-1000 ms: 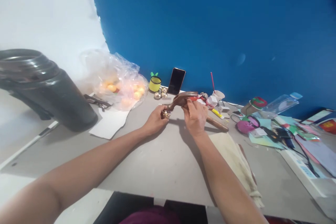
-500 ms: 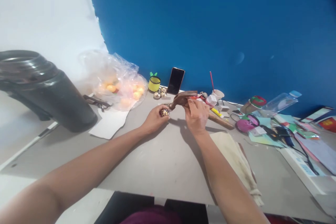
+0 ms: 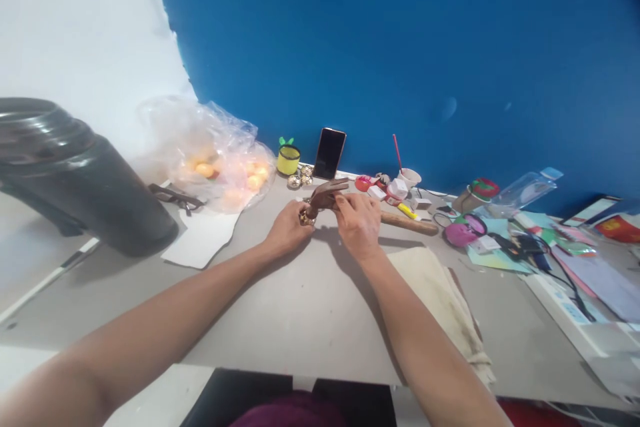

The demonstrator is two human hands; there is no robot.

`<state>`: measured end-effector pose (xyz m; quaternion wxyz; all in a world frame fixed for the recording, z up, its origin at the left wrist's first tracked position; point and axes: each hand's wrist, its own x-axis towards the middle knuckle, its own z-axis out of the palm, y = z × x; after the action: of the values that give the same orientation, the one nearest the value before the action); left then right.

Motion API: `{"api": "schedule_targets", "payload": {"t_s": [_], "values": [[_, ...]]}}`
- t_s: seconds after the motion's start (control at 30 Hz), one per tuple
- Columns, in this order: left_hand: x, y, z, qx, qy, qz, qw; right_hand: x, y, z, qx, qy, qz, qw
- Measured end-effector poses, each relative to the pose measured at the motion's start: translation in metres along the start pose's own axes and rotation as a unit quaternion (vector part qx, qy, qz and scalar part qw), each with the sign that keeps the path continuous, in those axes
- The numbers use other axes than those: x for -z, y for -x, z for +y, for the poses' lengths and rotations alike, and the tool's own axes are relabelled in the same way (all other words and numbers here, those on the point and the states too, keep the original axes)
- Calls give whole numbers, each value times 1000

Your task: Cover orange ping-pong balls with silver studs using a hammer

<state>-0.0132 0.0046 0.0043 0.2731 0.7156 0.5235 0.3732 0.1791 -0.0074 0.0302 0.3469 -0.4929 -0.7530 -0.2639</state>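
While the right hand (image 3: pixel 359 223) grips the hammer (image 3: pixel 327 196), the left hand (image 3: pixel 290 228) pinches a patterned gold ball (image 3: pixel 307 217). A phone (image 3: pixel 330 153) leans against the wall (image 3: pixel 370 47).

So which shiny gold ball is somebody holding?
The shiny gold ball in the left hand, right by the hammer's head. The other gold balls sit together on the table, between the yellow cup and the phone.

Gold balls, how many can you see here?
4: three gold balls by the yellow cup, and one ball in the left hand, near the hammer. The hand may hide more.
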Motion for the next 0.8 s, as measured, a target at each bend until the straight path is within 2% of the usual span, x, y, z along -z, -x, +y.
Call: {"api": "schedule_targets", "payload": {"t_s": [0.07, 0.2, 0.37, 0.47, 0.57, 0.67, 0.8], "values": [[0, -1, 0, 7, 0, 0, 1000, 0, 0, 0, 3, 0, -5, 1000], [1, -2, 1, 23, 31, 16, 999, 2, -1, -1, -16, 13, 31, 999], [3, 0, 6, 44, 42, -4, 998, -2, 0, -2, 12, 15, -6, 1000], [5, 2, 9, 37, 73, -1, 997, -4, 0, 7, -32, 25, 6, 999], [4, 2, 10, 58, 159, 0, 986, -6, 1, 25, -91, 33, 21, 995], [2, 2, 10, 87, 245, -4, 966, -10, 4, 43, -120, 28, -26, 992], [1, -1, 10, 120, 287, -16, 950, -14, 9, 58, -145, 48, -157, 976]]}}
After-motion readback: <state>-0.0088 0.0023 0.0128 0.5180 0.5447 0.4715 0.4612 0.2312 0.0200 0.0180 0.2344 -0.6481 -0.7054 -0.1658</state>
